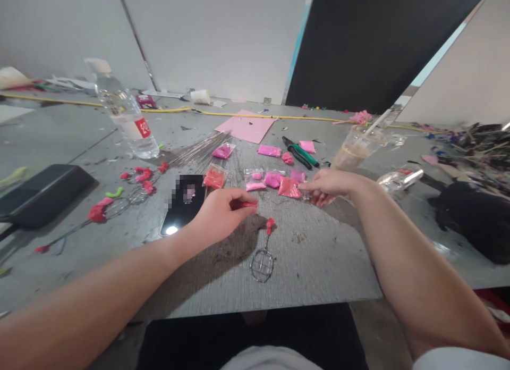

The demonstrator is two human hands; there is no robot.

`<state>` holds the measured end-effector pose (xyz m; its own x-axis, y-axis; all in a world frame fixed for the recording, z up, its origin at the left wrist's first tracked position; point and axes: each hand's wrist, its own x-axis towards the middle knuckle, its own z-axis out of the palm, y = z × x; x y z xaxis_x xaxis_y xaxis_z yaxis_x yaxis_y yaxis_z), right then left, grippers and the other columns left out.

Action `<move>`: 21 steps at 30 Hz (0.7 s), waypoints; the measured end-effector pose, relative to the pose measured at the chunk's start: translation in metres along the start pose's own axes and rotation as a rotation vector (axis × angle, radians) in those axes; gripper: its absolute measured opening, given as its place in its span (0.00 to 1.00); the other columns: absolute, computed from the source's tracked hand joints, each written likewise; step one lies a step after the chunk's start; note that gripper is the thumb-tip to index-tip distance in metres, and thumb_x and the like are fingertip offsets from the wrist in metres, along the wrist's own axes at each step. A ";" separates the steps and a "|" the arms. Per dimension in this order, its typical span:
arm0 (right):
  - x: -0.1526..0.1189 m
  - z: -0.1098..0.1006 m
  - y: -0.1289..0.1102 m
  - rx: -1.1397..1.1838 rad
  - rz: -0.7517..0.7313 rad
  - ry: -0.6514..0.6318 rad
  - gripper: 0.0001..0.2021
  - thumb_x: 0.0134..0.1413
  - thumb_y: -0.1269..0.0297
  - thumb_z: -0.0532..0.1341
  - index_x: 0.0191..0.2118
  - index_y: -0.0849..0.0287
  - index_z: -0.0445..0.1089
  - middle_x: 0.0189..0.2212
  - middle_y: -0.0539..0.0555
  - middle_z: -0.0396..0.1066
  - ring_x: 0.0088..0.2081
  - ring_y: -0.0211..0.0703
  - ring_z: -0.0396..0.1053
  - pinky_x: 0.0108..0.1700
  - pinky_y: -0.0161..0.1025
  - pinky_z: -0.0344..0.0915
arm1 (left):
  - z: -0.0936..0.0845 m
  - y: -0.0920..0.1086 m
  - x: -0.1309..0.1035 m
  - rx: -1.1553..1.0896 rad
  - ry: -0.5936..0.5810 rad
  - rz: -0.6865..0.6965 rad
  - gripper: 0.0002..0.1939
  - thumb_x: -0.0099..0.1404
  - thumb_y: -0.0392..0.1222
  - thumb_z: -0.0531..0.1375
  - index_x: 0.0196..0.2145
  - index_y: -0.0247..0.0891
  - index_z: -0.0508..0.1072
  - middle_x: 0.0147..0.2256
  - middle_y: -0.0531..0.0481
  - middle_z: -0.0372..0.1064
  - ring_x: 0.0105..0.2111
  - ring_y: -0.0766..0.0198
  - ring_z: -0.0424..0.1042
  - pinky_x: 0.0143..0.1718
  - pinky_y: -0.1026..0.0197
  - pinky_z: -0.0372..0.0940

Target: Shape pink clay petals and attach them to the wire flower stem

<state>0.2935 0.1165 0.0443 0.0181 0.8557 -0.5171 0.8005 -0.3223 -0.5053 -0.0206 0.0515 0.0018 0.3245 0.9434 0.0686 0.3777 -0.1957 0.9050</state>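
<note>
My left hand (225, 213) is closed, a small bit of red clay (250, 204) pinched between thumb and fingertips. At the right edge of a red clay packet (289, 187), my right hand (329, 186) has its index finger stretched out; the other fingers are loosely curled, with nothing plainly held. Pink and purple packets (273, 179) lie beside the red one. A small wire racket shape (262, 265) with red clay at its tip rests on the table in front of my hands. Left of them is a black phone (184, 202) with a bright light at its lower end.
A water bottle (129, 120) stands at the back left, near a black case (48, 194). Thin wires (199, 149) and green-handled pliers (302, 153) lie behind the packets. A tilted-looking cup of brown drink (353, 149) and a clear bottle (401, 178) are at the right.
</note>
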 end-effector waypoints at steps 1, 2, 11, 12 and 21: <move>0.001 0.003 0.001 0.026 -0.010 -0.028 0.21 0.53 0.45 0.70 0.26 0.60 0.75 0.29 0.64 0.79 0.25 0.45 0.75 0.26 0.40 0.72 | 0.000 0.000 0.001 -0.029 0.003 -0.010 0.05 0.62 0.43 0.68 0.35 0.39 0.81 0.32 0.48 0.81 0.33 0.59 0.80 0.37 0.57 0.74; 0.003 0.005 0.002 0.052 -0.025 -0.041 0.19 0.53 0.48 0.70 0.26 0.60 0.75 0.28 0.62 0.79 0.25 0.44 0.75 0.25 0.38 0.70 | -0.001 0.000 0.001 -0.059 0.011 -0.017 0.06 0.63 0.43 0.68 0.35 0.39 0.81 0.31 0.48 0.81 0.33 0.60 0.80 0.36 0.57 0.75; -0.020 0.014 -0.014 0.192 -0.331 0.056 0.10 0.53 0.55 0.69 0.30 0.56 0.75 0.26 0.51 0.73 0.26 0.36 0.64 0.26 0.37 0.59 | 0.001 0.003 0.004 -0.273 0.087 -0.082 0.16 0.60 0.48 0.72 0.44 0.40 0.82 0.40 0.47 0.83 0.39 0.61 0.81 0.49 0.54 0.76; -0.025 0.018 -0.018 0.186 -0.373 0.077 0.10 0.54 0.55 0.69 0.31 0.56 0.76 0.25 0.50 0.71 0.25 0.36 0.62 0.26 0.37 0.57 | 0.002 0.002 0.004 -0.319 0.072 -0.094 0.17 0.61 0.51 0.72 0.45 0.40 0.82 0.42 0.47 0.83 0.41 0.60 0.81 0.51 0.53 0.75; -0.047 0.082 -0.059 0.284 -0.638 0.292 0.09 0.55 0.65 0.68 0.27 0.57 0.69 0.19 0.45 0.63 0.22 0.34 0.55 0.27 0.38 0.54 | 0.005 0.008 -0.002 -0.384 -0.026 -0.110 0.13 0.68 0.51 0.66 0.40 0.39 0.79 0.40 0.49 0.78 0.37 0.64 0.76 0.43 0.59 0.71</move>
<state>0.1963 0.0624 0.0419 -0.2080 0.9708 0.1194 0.5244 0.2137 -0.8242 -0.0137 0.0463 0.0068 0.3241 0.9450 -0.0434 0.0610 0.0249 0.9978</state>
